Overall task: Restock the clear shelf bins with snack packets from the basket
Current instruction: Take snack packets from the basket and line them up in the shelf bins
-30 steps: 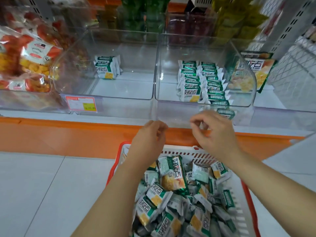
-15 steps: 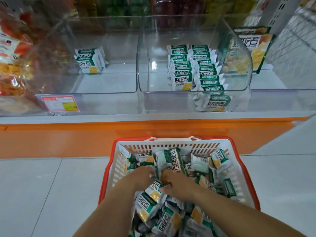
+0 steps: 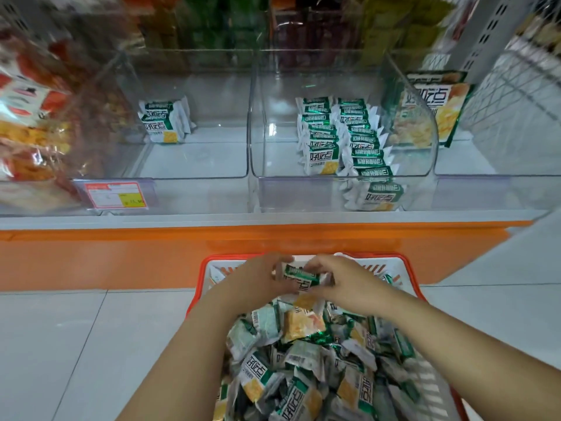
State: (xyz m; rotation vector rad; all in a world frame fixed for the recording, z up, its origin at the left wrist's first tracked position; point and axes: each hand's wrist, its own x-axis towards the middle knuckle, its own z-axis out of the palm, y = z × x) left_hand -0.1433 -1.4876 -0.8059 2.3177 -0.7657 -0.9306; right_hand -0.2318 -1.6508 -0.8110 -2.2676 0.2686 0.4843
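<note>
right now both hands meet over the far end of the basket (image 3: 408, 270). the left hand (image 3: 258, 279) and the right hand (image 3: 346, 284) have their fingers curled toward each other, gripping a small stack (image 3: 299, 276) of green-and-white packets between them: the left fingers (image 3: 280, 268) close on its left end, the right fingers (image 3: 314, 268) on its right end. how many packets the stack has i cannot tell. just below and nearer than the fingers, the white, red-rimmed basket is heaped with loose packets (image 3: 303, 357) of the same kind, lying every way, and both forearms pass over them. beyond the fingers runs an orange shelf base (image 3: 121, 256), and above it the shelf carries two clear bins side by side. the right bin (image 3: 273, 153), straight ahead of the fingers, holds two rows (image 3: 343, 138) of packets standing on edge, front to back, with one more packet (image 3: 375, 197) showing behind its front lip. the left bin (image 3: 194, 159), ahead and left of the fingers, holds only a small bunch (image 3: 164, 123) near its back. a red-and-yellow price tag (image 3: 115, 194) sits at that bin's front left. far left of the fingers lie red and orange bags (image 3: 27, 123); far right a big bag (image 3: 437, 110) of the same brand stands outside the right bin
</note>
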